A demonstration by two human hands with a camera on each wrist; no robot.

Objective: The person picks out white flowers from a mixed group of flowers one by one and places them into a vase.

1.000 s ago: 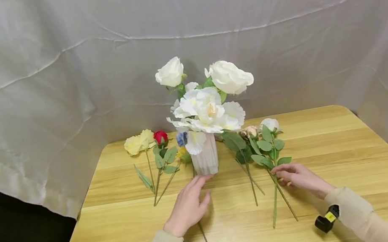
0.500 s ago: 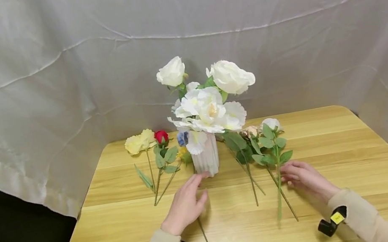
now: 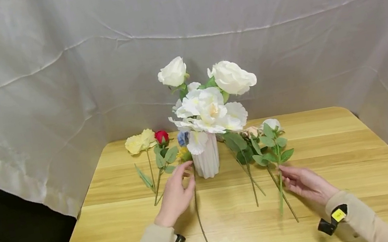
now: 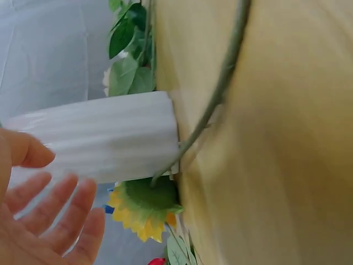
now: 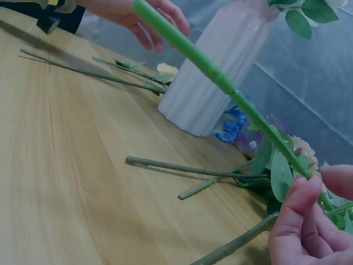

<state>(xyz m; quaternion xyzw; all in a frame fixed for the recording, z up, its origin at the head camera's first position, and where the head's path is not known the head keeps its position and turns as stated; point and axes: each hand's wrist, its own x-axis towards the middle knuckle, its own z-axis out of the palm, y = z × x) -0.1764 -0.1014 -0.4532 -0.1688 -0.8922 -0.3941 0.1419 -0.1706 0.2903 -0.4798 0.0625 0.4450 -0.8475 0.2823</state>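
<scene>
My right hand (image 3: 306, 182) pinches the bright green stem (image 5: 207, 69) of a white rose (image 3: 271, 124) between thumb and fingers. In the right wrist view, the stem's lower end rises off the table. Left of the white ribbed vase (image 3: 208, 163), my left hand (image 3: 175, 194) hovers with fingers loosely bent, holding nothing. The left wrist view shows those fingers apart from the vase. A sunflower (image 4: 146, 212) lies beside the vase's base, its long stem (image 3: 199, 218) running toward me. Large white flowers (image 3: 211, 109) fill the vase.
On the left lie a yellow flower (image 3: 139, 142) and a red rose (image 3: 161, 137) with crossed stems. Right of the vase are a peach flower (image 3: 251, 131), leaves and several dark stems (image 3: 252, 184). A grey curtain (image 3: 236, 2) stands behind the wooden table (image 3: 337, 148).
My left hand has drawn back from the vase's base to its left, its fingertips higher up. My right hand has shifted slightly right, and the green stem's lower end swung right.
</scene>
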